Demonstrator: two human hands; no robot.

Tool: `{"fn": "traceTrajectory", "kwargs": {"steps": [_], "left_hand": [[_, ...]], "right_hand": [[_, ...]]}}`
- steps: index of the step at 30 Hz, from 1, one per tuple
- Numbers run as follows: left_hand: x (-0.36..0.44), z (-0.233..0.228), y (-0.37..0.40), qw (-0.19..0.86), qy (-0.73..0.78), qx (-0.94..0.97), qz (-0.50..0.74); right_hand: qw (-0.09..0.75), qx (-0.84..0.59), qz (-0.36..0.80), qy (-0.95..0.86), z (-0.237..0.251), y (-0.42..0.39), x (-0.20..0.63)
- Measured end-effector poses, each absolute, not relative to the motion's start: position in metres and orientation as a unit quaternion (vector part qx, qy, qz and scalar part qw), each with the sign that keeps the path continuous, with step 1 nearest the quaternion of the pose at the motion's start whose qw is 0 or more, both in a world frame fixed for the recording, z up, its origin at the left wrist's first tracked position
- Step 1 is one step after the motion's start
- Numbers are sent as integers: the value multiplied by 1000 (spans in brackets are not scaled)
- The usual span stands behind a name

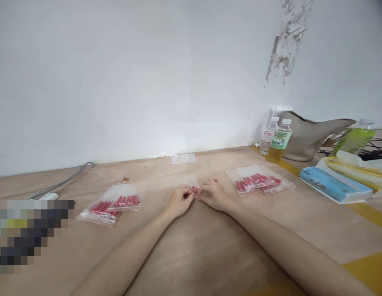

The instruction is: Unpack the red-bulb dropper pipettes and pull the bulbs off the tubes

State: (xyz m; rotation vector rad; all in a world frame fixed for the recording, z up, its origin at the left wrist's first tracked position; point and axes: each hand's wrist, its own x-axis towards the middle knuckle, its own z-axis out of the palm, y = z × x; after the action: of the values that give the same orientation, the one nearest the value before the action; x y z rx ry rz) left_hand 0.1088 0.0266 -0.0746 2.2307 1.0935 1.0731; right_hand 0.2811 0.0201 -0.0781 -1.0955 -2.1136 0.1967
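My left hand and my right hand meet at the middle of the wooden table, both pinching the near edge of a small clear zip bag with a red piece at its mouth. To the left lies a pile of clear bags filled with red sticks. More filled bags lie to the right of my right hand.
An empty clear bag lies by the white wall. At the right stand two plastic bottles, a beige bag, a blue tissue pack and a green bottle. A grey cable runs at the left.
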Motion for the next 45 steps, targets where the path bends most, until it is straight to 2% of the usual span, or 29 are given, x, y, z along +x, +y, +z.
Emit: {"fn": "traceTrajectory", "kwargs": {"steps": [2,6,23,35,41,45], "left_hand": [[108,-75,28,228,404,796,390],[107,-75,28,222,404,794,396],[104,-76,27,225,405,790,401],[104,-76,28,214,399,810,373],[105,-81,32,189,418,793,401],[103,-78,30,141,463,751,450]], "right_hand": [[355,-412,17,-839,-76,17,280],[355,-411,-26,-839,-79,18,280],[326,-396,-94,-853,-77,17,278],[340,-364,-106,-861,-81,20,272],[329,-364,-100,-866,-82,20,264],[343,-350,-18,-871,-77,16,263]]}}
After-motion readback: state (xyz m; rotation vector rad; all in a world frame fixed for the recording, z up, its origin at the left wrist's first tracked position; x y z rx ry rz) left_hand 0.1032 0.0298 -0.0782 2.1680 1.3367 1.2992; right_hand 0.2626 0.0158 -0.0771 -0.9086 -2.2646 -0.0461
